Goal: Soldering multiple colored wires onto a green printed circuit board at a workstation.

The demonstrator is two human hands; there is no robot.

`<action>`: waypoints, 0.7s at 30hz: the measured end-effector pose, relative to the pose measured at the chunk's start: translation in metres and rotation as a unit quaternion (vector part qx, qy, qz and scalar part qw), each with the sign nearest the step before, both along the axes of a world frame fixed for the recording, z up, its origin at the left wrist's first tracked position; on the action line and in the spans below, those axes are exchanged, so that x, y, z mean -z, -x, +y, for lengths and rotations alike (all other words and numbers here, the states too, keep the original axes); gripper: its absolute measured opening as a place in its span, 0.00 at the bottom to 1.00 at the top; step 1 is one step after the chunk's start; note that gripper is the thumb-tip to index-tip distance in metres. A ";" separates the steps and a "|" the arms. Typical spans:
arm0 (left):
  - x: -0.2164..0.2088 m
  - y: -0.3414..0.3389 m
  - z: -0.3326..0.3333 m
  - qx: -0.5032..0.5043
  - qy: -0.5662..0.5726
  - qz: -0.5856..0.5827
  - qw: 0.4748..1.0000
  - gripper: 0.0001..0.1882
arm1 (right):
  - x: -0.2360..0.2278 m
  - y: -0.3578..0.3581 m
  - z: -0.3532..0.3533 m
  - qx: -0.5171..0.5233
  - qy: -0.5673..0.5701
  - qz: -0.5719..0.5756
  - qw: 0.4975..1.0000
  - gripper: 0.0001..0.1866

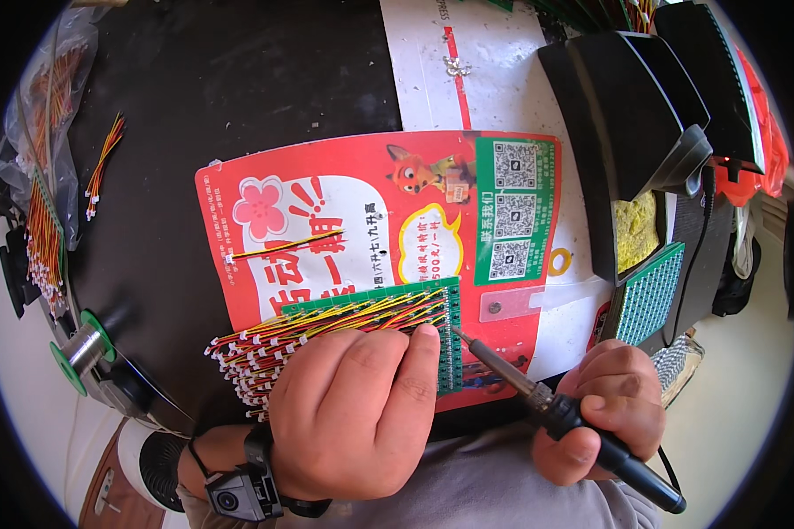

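Observation:
My right hand [613, 406] grips a soldering iron [591, 428] by its black handle. The iron's thin tip reaches the right part of a green circuit board [453, 353], close to my left fingertips. My left hand [357, 406] is closed over the board, its fingertips pinched on a thin connector wire at the solder pads; the wire's end is mostly hidden. Many red, yellow and black wires [362, 319] lie across the board, their white plugs hanging past its left side. One loose wire [282, 247] rests farther back on the red printed sheet [216, 198].
At the left are a solder spool [84, 353], a bunch of wires [44, 238] and a few loose wires [106, 163]. On the right, a black holder [631, 115] contains yellow sponge [637, 234]. Another green board [651, 295] leans beside it. A yellow ring [558, 262] lies nearby.

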State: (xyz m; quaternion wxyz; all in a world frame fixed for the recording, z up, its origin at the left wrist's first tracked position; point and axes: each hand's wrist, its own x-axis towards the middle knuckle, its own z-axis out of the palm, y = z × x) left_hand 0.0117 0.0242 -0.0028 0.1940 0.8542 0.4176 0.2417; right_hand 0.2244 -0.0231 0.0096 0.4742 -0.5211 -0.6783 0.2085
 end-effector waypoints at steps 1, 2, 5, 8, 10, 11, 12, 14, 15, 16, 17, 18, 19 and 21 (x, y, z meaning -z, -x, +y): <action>0.000 0.000 0.000 -0.002 -0.003 0.001 1.000 0.10 | 0.000 0.001 -0.001 0.000 -0.001 -0.001 1.000 0.17; 0.000 0.001 0.000 -0.002 -0.004 0.001 1.000 0.10 | -0.001 0.002 -0.001 0.006 -0.004 0.000 1.000 0.18; -0.002 0.003 0.000 -0.006 -0.004 0.005 1.000 0.10 | 0.000 0.004 0.001 0.006 -0.006 0.005 1.000 0.18; 0.002 0.003 0.003 -0.001 -0.010 0.003 1.000 0.09 | 0.002 0.003 0.001 0.008 -0.004 0.002 1.000 0.18; -0.005 0.005 0.004 0.003 0.012 -0.015 1.000 0.15 | 0.001 0.005 0.002 0.001 -0.014 0.021 1.000 0.18; -0.008 0.004 0.004 0.004 0.019 -0.014 1.000 0.14 | 0.000 0.003 0.000 0.007 -0.027 0.018 0.999 0.18; -0.013 0.004 0.002 0.002 0.020 -0.004 1.000 0.14 | 0.001 0.003 -0.003 0.012 -0.045 0.023 0.999 0.19; -0.017 0.009 0.005 0.018 0.074 -0.015 0.997 0.11 | 0.004 0.002 -0.008 0.031 -0.055 0.000 0.998 0.17; -0.016 0.012 0.005 0.016 0.065 -0.055 0.996 0.11 | 0.006 0.004 -0.010 0.038 -0.063 -0.005 0.997 0.16; -0.017 0.016 0.007 0.014 0.056 -0.097 0.994 0.11 | 0.005 0.002 -0.012 0.043 -0.069 -0.011 0.997 0.15; -0.025 0.027 0.011 -0.021 0.020 -0.088 0.996 0.10 | 0.002 0.001 -0.011 0.029 -0.054 -0.024 0.998 0.14; -0.032 0.037 0.018 -0.052 -0.012 -0.087 0.995 0.09 | -0.001 -0.003 -0.012 0.020 -0.037 -0.046 0.998 0.13; -0.041 0.054 0.033 -0.089 -0.037 -0.059 0.994 0.07 | -0.001 -0.007 -0.017 0.015 -0.025 -0.063 0.998 0.13; -0.041 0.076 0.053 -0.252 -0.062 -0.004 0.966 0.07 | 0.005 -0.012 -0.020 0.019 -0.026 -0.076 0.997 0.14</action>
